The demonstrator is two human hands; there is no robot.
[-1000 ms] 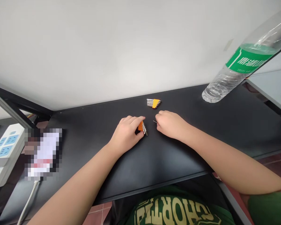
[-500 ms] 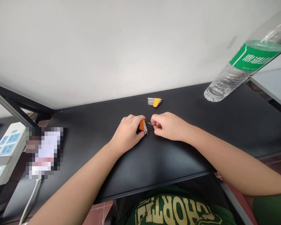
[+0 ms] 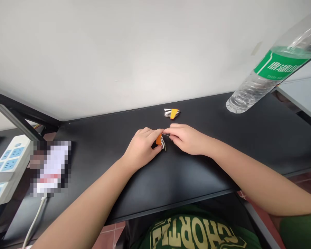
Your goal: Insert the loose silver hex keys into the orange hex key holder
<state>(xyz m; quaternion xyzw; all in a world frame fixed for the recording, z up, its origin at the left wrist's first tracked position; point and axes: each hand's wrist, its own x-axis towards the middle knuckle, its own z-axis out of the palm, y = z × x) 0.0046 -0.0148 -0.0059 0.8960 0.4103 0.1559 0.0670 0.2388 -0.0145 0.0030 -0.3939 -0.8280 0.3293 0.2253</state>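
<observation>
My left hand (image 3: 144,146) is closed around an orange hex key holder (image 3: 159,139), in which several metal keys sit side by side with their ends sticking out to the right. Between the fingers of my right hand (image 3: 181,137) is a thin hex key (image 3: 166,135). Its tip meets the upper edge of the orange holder; whether it is inside a slot I cannot tell. The fingertips of both hands almost touch. Farther back on the black table lies a second, yellow-orange hex key set (image 3: 173,113) with several keys in it.
A large water bottle (image 3: 259,83) with a green label stands at the back right. To the left are a white power strip (image 3: 9,162), a blurred-out object (image 3: 52,166) and a white cable (image 3: 36,218). A pale wall (image 3: 119,55) rises behind the black table (image 3: 155,193).
My right hand has moved left to the holder, bringing the thin hex key's tip against it. Its index finger is now stretched further forward. My left hand has barely moved.
</observation>
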